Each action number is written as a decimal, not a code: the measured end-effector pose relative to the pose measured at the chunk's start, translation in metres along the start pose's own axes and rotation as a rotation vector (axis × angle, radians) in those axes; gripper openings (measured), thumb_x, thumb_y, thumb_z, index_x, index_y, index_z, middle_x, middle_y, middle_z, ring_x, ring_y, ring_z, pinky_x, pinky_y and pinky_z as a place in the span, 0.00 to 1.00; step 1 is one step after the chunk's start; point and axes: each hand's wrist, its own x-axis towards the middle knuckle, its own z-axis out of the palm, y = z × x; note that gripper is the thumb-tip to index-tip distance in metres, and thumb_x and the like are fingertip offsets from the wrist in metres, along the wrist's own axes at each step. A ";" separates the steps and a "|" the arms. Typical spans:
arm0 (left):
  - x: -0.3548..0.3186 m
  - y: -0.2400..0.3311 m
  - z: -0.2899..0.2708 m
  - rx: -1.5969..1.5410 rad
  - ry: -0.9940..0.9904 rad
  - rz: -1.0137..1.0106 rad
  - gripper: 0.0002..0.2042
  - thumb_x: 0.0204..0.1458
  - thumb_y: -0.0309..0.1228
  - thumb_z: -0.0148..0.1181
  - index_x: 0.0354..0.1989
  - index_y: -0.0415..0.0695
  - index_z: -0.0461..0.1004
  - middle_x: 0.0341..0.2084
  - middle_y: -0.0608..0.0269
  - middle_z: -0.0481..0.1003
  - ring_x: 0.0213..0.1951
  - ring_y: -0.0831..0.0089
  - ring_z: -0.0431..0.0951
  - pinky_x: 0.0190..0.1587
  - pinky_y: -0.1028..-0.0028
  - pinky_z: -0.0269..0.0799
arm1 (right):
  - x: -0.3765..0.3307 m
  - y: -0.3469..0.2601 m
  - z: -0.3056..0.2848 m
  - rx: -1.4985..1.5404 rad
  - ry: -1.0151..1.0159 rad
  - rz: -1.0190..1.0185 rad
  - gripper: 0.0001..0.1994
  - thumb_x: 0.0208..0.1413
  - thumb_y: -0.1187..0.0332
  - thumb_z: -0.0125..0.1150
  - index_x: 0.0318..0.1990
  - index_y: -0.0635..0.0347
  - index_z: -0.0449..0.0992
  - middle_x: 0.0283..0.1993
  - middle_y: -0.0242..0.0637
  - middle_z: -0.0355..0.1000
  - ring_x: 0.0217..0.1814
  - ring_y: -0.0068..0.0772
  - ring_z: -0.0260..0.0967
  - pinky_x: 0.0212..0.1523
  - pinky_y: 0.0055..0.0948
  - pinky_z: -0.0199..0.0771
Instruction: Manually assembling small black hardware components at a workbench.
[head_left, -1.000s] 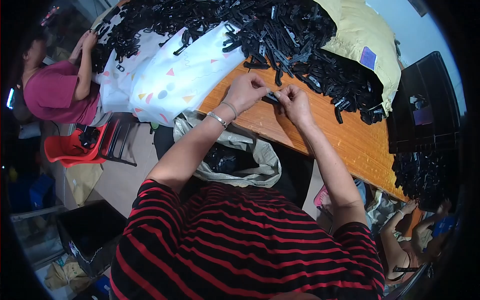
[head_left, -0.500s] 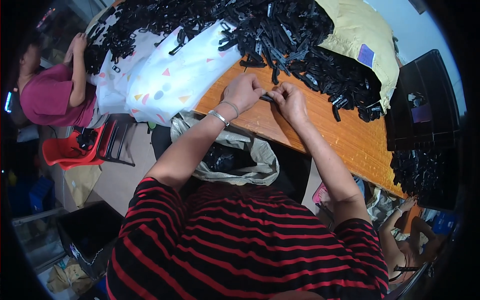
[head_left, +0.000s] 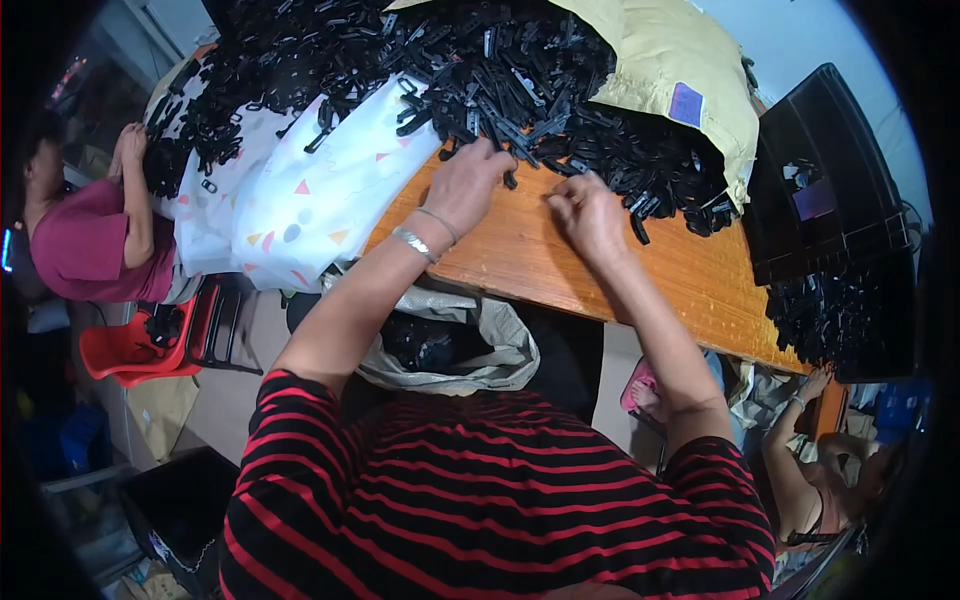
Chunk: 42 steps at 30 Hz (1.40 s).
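Observation:
My left hand (head_left: 466, 190), with a bracelet at the wrist, reaches to the near edge of a big heap of small black plastic parts (head_left: 480, 85). Its fingers curl down among the pieces, and the fingertips are partly hidden. One black plastic part (head_left: 511, 180) lies on the wooden table (head_left: 515, 245) right beside these fingers. Over the table to the right hovers my right hand (head_left: 590, 218). Its thumb and fingers are bent and slightly apart, with nothing visible between them.
A wide-mouthed woven sack (head_left: 510, 345) hangs below the table edge, dark pieces inside. White patterned sheeting (head_left: 300, 215) covers the table's left. A yellowish sack (head_left: 690, 65) spills parts at the back; a black bin (head_left: 830, 190) stands right. One person (head_left: 100, 235) sits left, another (head_left: 810, 490) lower right.
My hands, earlier together around a small dark part, have come apart. The left has moved to the heap's edge; the right no longer visibly holds the part. The whole view has shifted slightly.

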 end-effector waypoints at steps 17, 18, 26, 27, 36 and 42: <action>0.000 0.000 -0.005 -0.443 -0.101 -0.216 0.07 0.48 0.27 0.62 0.32 0.40 0.71 0.23 0.66 0.73 0.25 0.72 0.73 0.27 0.74 0.69 | -0.006 -0.013 0.026 0.154 -0.145 -0.101 0.12 0.44 0.71 0.65 0.39 0.60 0.76 0.35 0.46 0.70 0.37 0.53 0.70 0.38 0.42 0.70; -0.001 0.002 -0.008 -0.726 -0.138 -0.445 0.07 0.50 0.27 0.61 0.32 0.38 0.70 0.22 0.65 0.73 0.21 0.76 0.73 0.24 0.76 0.69 | -0.007 -0.016 0.025 0.157 -0.148 -0.103 0.12 0.44 0.71 0.65 0.39 0.60 0.76 0.35 0.46 0.70 0.37 0.53 0.70 0.38 0.42 0.70; -0.006 0.015 -0.011 -1.241 -0.078 -0.750 0.08 0.51 0.28 0.60 0.35 0.39 0.68 0.23 0.66 0.74 0.24 0.82 0.75 0.25 0.83 0.69 | 0.005 -0.036 0.011 0.887 -0.205 0.283 0.09 0.59 0.71 0.55 0.43 0.67 0.71 0.28 0.31 0.71 0.20 0.16 0.64 0.19 0.16 0.63; -0.005 0.020 -0.010 -1.302 -0.085 -0.787 0.09 0.51 0.28 0.61 0.36 0.39 0.68 0.24 0.65 0.74 0.24 0.82 0.75 0.25 0.84 0.69 | 0.006 -0.029 0.016 0.937 -0.154 0.295 0.08 0.59 0.70 0.55 0.41 0.66 0.73 0.24 0.31 0.71 0.16 0.16 0.63 0.17 0.16 0.62; -0.010 0.005 0.001 -0.958 -0.231 -0.694 0.09 0.50 0.28 0.62 0.36 0.38 0.71 0.22 0.65 0.74 0.22 0.82 0.74 0.21 0.84 0.67 | 0.003 -0.001 0.015 0.819 -0.350 0.500 0.08 0.56 0.69 0.59 0.31 0.65 0.73 0.20 0.33 0.71 0.15 0.17 0.65 0.14 0.17 0.64; -0.016 0.003 0.010 -0.478 -0.071 -0.458 0.07 0.46 0.27 0.63 0.29 0.37 0.74 0.19 0.63 0.75 0.22 0.78 0.75 0.25 0.78 0.70 | 0.006 -0.001 0.028 0.856 -0.346 0.486 0.09 0.56 0.69 0.60 0.28 0.61 0.70 0.20 0.32 0.71 0.14 0.17 0.64 0.13 0.16 0.61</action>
